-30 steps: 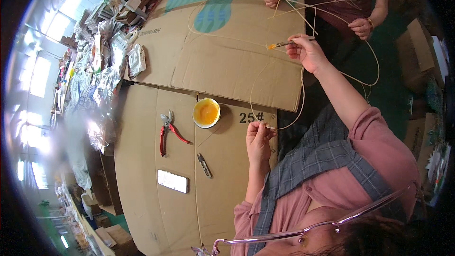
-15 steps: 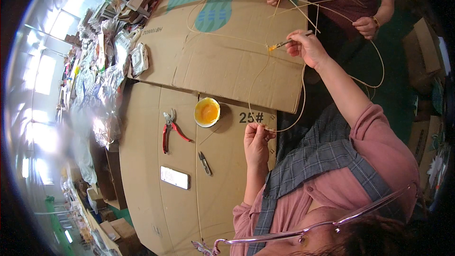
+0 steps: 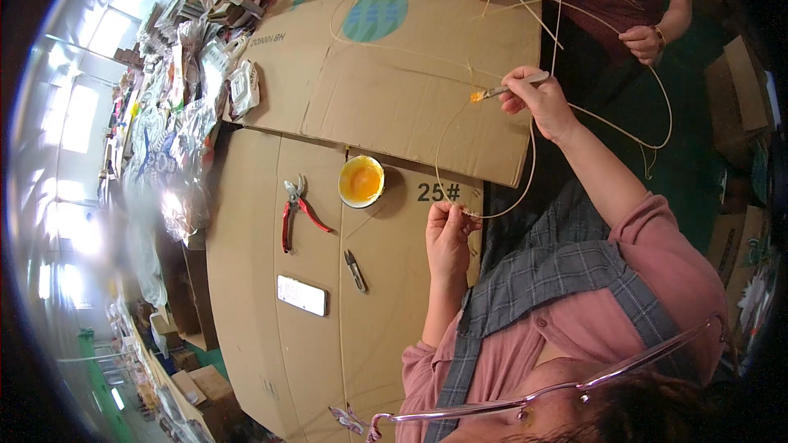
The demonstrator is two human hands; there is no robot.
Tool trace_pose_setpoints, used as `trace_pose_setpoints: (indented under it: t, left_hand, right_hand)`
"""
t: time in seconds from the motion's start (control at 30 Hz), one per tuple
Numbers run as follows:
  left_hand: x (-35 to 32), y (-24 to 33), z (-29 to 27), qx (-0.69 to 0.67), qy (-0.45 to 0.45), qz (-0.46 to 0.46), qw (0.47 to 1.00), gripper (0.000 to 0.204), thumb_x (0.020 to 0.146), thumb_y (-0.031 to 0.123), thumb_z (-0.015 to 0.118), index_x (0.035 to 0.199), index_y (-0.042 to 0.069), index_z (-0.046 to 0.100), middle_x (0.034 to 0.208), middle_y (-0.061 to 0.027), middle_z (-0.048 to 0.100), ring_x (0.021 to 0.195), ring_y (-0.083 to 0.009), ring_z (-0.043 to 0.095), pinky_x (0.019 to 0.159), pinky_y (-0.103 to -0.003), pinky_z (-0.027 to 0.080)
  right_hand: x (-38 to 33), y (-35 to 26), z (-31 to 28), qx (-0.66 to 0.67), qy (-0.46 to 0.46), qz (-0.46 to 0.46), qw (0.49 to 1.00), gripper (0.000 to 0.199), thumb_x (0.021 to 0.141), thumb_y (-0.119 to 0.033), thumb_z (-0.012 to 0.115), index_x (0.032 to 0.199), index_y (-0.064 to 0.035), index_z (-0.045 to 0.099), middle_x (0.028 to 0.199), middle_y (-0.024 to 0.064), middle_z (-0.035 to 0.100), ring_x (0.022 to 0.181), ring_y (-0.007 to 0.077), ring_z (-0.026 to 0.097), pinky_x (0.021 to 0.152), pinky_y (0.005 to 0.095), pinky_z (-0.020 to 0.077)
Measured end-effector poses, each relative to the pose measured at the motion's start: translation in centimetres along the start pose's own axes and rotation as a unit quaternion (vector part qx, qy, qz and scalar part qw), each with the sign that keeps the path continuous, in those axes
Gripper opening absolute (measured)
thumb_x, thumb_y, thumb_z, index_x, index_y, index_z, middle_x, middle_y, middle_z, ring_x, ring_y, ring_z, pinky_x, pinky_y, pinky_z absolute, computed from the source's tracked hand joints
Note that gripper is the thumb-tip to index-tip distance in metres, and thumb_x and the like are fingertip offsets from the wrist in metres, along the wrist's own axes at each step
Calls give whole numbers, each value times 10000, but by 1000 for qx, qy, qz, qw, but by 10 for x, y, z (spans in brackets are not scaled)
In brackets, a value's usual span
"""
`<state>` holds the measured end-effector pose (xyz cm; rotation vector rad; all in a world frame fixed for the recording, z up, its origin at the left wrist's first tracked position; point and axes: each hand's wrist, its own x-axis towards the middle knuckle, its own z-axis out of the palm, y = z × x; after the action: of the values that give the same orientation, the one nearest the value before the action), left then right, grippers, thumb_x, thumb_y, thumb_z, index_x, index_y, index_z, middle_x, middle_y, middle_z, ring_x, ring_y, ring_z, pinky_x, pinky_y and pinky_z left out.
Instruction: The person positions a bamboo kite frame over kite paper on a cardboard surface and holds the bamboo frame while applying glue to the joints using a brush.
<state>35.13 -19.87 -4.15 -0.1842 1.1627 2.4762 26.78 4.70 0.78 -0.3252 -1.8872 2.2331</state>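
Note:
My left hand (image 3: pixel 448 236) pinches a thin pale cane loop (image 3: pixel 534 148) where its strands meet, over the front part of the cardboard. The loop rises from these fingers toward my right hand. My right hand (image 3: pixel 540 103) is closed round a small brush (image 3: pixel 491 93), its bristles coated orange-yellow and pointing left, close to the loop's far side. Whether the bristles touch the cane I cannot tell. Left of my left hand stands a round bowl (image 3: pixel 379 171) with orange-yellow paste inside.
Red-handled pruning shears (image 3: pixel 300 213), small thread snips (image 3: pixel 355 271) and a white phone (image 3: pixel 302 295) lie on the cardboard (image 3: pixel 254 344). Across from me, another person's hands (image 3: pixel 643 43) hold long cane strips (image 3: pixel 595 16). Plastic-wrapped goods (image 3: pixel 180 123) pile up at the left.
My right hand has moved slightly down and right, drawing the brush away from the cane's far side. The left hand keeps its pinch, a little higher in view. The whole view has shifted slightly.

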Motion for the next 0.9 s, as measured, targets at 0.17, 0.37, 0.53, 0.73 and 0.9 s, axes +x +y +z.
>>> trace_pose_setpoints:
  t: [0.17,0.37,0.53,0.73,0.9]
  left_hand:
    - [-1,3,3,6,11,-7,1000,52,888,117,487,905,70,473,813,-40,560,678,-134,575,629,-283,490]
    - [-2,3,2,-3,-3,0,1000,63,888,128,489,895,67,479,795,-41,559,683,-134,577,621,-278,491]
    - [-2,2,3,-32,-14,-1,999,63,889,128,488,900,66,481,786,-44,566,686,-142,585,613,-272,491]
    - [-2,2,2,-29,-8,0,1000,64,889,130,489,903,69,478,782,-46,572,690,-148,593,610,-270,492]
    - [-2,3,3,-36,-15,-10,999,68,890,137,489,899,72,475,783,-42,568,688,-144,591,608,-265,489]
  right_hand:
    - [-12,-1,9,-20,5,-55,998,159,865,-180,518,875,-28,561,735,47,601,609,89,584,566,206,481]
    - [-28,8,23,-72,-3,-66,995,155,875,-170,517,889,-25,569,726,37,597,632,82,586,587,203,483]
    - [-27,9,24,-58,54,-86,993,177,878,-189,521,892,-19,568,739,32,599,638,80,586,590,198,484]
    - [-44,12,34,-112,-6,-77,991,176,884,-183,513,897,-16,569,760,41,603,655,79,586,604,202,485]
    - [-33,21,29,-132,3,-112,985,172,877,-180,526,901,-16,570,771,27,600,690,80,584,630,212,490]
